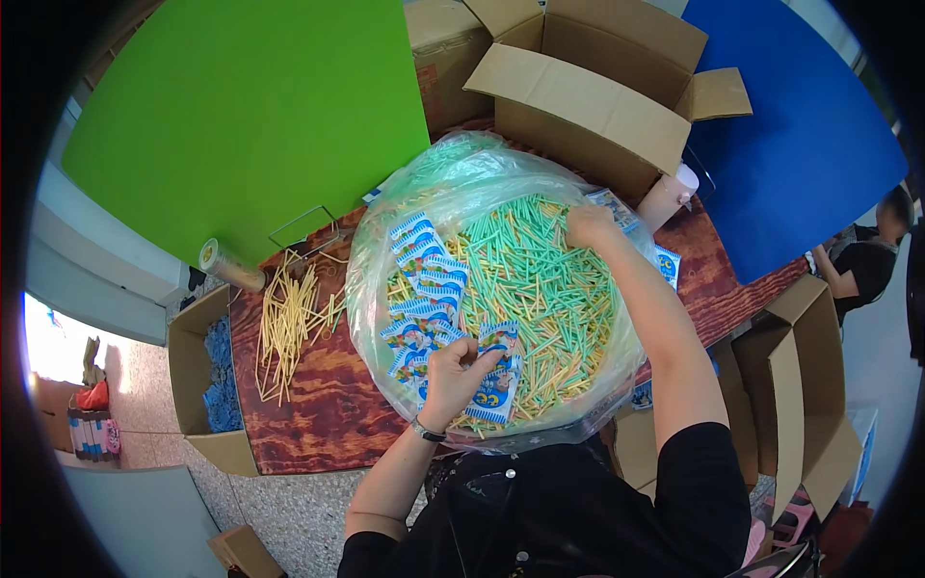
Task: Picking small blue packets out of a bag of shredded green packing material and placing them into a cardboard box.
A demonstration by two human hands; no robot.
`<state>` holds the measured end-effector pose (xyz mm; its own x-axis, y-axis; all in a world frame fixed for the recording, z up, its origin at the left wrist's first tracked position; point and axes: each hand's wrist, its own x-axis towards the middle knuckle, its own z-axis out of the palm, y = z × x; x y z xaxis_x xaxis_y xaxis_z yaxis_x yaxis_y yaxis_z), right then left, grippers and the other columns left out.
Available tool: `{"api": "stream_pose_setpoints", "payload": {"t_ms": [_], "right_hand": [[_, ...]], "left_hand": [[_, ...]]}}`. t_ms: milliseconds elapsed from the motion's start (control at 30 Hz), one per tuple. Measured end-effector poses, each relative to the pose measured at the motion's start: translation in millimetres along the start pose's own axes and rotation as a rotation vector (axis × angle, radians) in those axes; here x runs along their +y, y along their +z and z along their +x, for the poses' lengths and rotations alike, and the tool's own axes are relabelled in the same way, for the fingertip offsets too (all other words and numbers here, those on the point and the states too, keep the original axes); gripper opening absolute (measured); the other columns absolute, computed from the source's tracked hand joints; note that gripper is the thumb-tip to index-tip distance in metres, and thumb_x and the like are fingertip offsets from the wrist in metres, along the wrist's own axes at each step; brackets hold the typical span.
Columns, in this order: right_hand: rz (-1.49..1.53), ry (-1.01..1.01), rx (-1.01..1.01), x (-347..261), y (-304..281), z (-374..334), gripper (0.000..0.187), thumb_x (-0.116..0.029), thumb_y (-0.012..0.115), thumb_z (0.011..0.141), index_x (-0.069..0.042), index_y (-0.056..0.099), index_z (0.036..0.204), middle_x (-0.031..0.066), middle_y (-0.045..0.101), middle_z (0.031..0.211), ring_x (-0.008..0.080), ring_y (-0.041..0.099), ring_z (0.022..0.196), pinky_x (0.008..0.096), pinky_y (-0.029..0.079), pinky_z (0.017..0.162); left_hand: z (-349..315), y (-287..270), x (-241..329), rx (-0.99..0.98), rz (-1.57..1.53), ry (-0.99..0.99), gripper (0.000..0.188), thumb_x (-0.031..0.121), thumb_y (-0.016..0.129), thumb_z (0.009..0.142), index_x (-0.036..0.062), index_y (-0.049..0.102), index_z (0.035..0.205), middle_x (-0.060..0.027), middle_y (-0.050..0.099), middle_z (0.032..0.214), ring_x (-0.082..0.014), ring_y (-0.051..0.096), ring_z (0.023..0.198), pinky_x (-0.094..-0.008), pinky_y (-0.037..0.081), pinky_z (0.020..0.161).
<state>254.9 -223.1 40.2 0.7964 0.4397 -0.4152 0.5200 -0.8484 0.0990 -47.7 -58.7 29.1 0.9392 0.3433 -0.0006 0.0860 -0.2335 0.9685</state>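
Observation:
A large clear plastic bag lies open on the table, full of short thin green, yellow and orange sticks. Over the near part of the sticks, my left hand pinches a small blue and white printed packet between thumb and fingers. More packets of the same kind lie in an overlapping row on the sticks at the left. My right hand is at the far right side of the heap, its fingers curled. What those fingertips hold, if anything, is hidden.
Long yellow sticks lie on the red-brown table. An open cardboard box stands behind the bag, beside a pinkish cylinder. Green and blue panels flank it. A box of blue pieces stands left; a person sits far right.

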Motion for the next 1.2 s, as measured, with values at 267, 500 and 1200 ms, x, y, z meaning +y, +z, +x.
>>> {"api": "stream_pose_setpoints", "payload": {"t_ms": [267,500,1200], "right_hand": [[0.224,-0.165,0.125,32.8,29.0,2.6,0.031,-0.024,0.056,0.089,0.000,0.066,0.105,0.0180,0.066,0.114,0.0341,0.063,0.106,0.0462,0.050,0.087],[1.318,-0.281,-0.148,28.1,8.6,-70.7,0.026,-0.027,0.048,0.100,-0.002,0.058,0.098,0.0087,0.065,0.084,0.0189,0.065,0.082,0.0339,0.052,0.072],[0.198,-0.832,-0.003,-65.1,-84.8,-163.0,0.021,-0.022,0.053,0.095,-0.001,0.050,0.096,0.0234,0.062,0.080,0.0437,0.061,0.079,0.0516,0.047,0.070]], "left_hand": [[2.5,-3.1,9.0,0.018,0.053,0.011,0.030,0.018,0.079,0.079,-0.0008,0.057,0.071,0.0001,0.050,0.059,-0.0052,0.041,0.055,-0.0241,0.035,0.047],[11.5,3.8,17.2,0.089,0.057,0.094,0.030,0.015,0.078,0.079,0.0002,0.053,0.071,-0.0020,0.048,0.061,-0.0084,0.041,0.056,-0.0266,0.036,0.049],[11.1,-0.6,25.6,0.238,0.303,0.478,0.022,0.013,0.079,0.075,0.0011,0.062,0.083,-0.0099,0.059,0.071,-0.0233,0.057,0.058,-0.0335,0.042,0.051]]}}
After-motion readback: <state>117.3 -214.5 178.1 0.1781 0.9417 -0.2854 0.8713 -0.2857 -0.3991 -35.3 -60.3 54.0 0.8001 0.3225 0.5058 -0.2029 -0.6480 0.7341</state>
